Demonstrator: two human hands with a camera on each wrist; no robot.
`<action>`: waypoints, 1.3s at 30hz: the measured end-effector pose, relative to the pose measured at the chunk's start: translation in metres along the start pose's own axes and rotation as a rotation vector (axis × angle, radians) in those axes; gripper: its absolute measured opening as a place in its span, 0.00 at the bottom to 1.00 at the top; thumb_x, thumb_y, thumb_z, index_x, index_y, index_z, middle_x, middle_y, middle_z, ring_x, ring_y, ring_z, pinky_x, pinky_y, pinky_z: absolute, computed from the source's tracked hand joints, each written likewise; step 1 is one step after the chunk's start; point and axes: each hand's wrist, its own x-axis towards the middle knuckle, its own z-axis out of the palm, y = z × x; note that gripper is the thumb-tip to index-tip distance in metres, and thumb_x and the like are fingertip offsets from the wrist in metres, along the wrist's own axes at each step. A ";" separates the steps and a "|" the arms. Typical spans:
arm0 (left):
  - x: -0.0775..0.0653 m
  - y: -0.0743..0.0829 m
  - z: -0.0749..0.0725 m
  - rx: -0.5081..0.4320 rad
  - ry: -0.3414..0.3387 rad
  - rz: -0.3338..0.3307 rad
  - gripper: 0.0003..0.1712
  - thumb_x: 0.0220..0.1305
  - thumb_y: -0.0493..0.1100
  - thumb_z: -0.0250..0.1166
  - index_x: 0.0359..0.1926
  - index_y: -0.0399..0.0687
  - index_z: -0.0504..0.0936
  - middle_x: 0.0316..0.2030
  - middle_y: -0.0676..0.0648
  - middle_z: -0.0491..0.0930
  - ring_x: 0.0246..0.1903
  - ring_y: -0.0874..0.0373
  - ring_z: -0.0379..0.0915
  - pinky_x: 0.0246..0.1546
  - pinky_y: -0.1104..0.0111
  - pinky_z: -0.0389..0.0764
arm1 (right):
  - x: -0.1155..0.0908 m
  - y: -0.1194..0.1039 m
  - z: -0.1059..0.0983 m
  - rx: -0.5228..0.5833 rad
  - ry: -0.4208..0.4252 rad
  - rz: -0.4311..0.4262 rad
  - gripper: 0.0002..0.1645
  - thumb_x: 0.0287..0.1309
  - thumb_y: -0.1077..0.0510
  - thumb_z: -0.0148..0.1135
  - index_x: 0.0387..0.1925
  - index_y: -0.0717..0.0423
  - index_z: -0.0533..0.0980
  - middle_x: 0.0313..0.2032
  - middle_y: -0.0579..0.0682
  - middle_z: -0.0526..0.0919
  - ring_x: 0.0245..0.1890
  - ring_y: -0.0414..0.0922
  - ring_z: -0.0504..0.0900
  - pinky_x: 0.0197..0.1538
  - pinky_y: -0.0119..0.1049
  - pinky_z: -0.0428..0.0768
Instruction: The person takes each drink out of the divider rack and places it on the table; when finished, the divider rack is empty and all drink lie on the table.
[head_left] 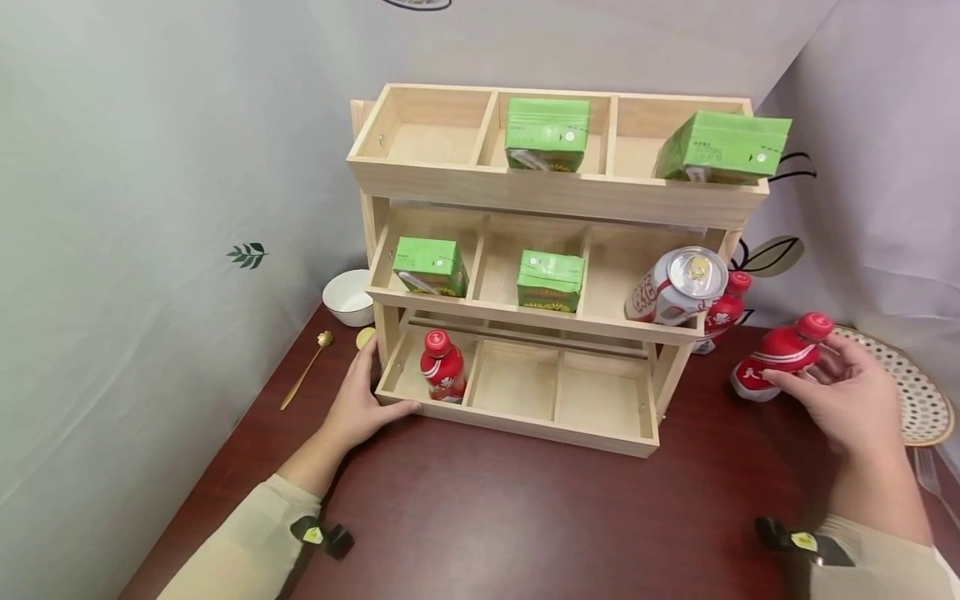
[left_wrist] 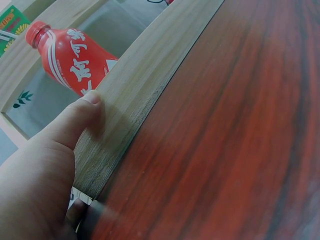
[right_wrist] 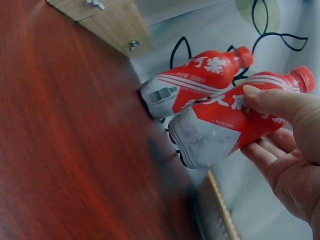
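Note:
My right hand (head_left: 862,404) grips a red-and-white plastic bottle (head_left: 776,354) by its upper part, thumb on the label side. In the right wrist view the held bottle (right_wrist: 215,125) is tilted, and a second similar bottle (right_wrist: 195,80) stands just behind it. My left hand (head_left: 363,408) holds the lower left corner of a three-tier wooden shelf (head_left: 525,423). Its thumb presses the front board, as the left wrist view also shows. Another red bottle (head_left: 444,371) stands in the bottom tier's left compartment, close to that thumb.
Green cartons (head_left: 547,133) sit in the top and middle tiers. A silver can (head_left: 686,287) leans in the middle tier's right compartment. Left of the shelf are a white bowl (head_left: 348,302) and a gold spoon (head_left: 306,371). A dotted plate (head_left: 922,400) lies beyond my right hand.

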 end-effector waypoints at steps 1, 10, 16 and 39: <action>0.000 0.000 0.000 0.000 -0.001 -0.001 0.72 0.32 0.56 0.84 0.75 0.67 0.47 0.65 0.48 0.61 0.61 0.53 0.62 0.56 0.53 0.70 | 0.000 0.001 0.000 -0.025 0.009 0.007 0.45 0.42 0.70 0.76 0.64 0.50 0.71 0.40 0.29 0.80 0.36 0.24 0.80 0.38 0.16 0.74; 0.001 0.013 -0.002 -0.016 -0.001 0.022 0.72 0.33 0.49 0.85 0.76 0.56 0.49 0.64 0.44 0.61 0.59 0.49 0.65 0.55 0.50 0.71 | 0.003 0.016 0.003 -0.114 0.032 0.085 0.46 0.46 0.65 0.76 0.67 0.45 0.67 0.47 0.32 0.77 0.38 0.23 0.77 0.38 0.15 0.73; 0.004 0.040 -0.009 -0.023 -0.012 0.045 0.68 0.35 0.44 0.84 0.74 0.42 0.51 0.63 0.36 0.62 0.59 0.43 0.66 0.54 0.47 0.71 | 0.012 0.021 0.007 -0.109 0.057 0.108 0.49 0.47 0.64 0.75 0.70 0.44 0.63 0.55 0.39 0.75 0.45 0.25 0.76 0.43 0.15 0.71; 0.000 0.039 -0.009 -0.043 -0.013 0.043 0.68 0.34 0.44 0.85 0.74 0.43 0.52 0.62 0.36 0.64 0.58 0.45 0.67 0.52 0.52 0.72 | 0.052 0.025 0.024 -0.465 0.086 0.192 0.54 0.55 0.44 0.68 0.75 0.44 0.49 0.67 0.61 0.66 0.56 0.44 0.73 0.60 0.34 0.70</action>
